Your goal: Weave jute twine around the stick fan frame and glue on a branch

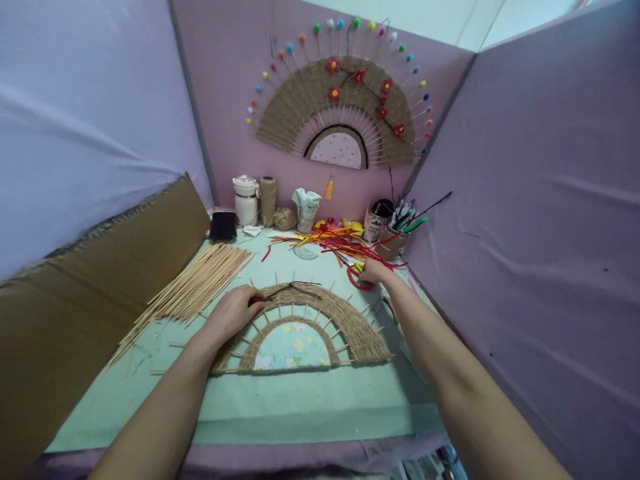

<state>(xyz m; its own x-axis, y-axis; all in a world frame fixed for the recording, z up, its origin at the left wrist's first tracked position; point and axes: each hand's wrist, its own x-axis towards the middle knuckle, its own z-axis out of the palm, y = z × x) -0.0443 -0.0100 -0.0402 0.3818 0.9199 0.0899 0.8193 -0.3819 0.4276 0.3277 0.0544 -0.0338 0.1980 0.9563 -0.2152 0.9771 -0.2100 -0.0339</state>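
Observation:
A half-round fan woven from brown twine over thin sticks [345, 317] lies on the table, with a flowered fabric half-circle [293, 347] at its middle. A dark, thin, branching twig [295, 285] rests across the top of its woven band. My left hand [237, 311] is at the band's upper left, its fingers closed on the twig's left end. Farther off to the right, my right hand [374, 272] has its fingers closed at the red-handled scissors [361, 284], beside the pile of colored pipe cleaners [345, 241]. My fingers partly hide the handles.
Thin wooden sticks [193, 287] lie at left beside a cardboard panel [115, 267]. Along the back stand a white jar [245, 200], twine spool [268, 200], twine ball [285, 219] and tool cups [393, 241]. A finished fan [295, 100] with red flowers hangs on the wall.

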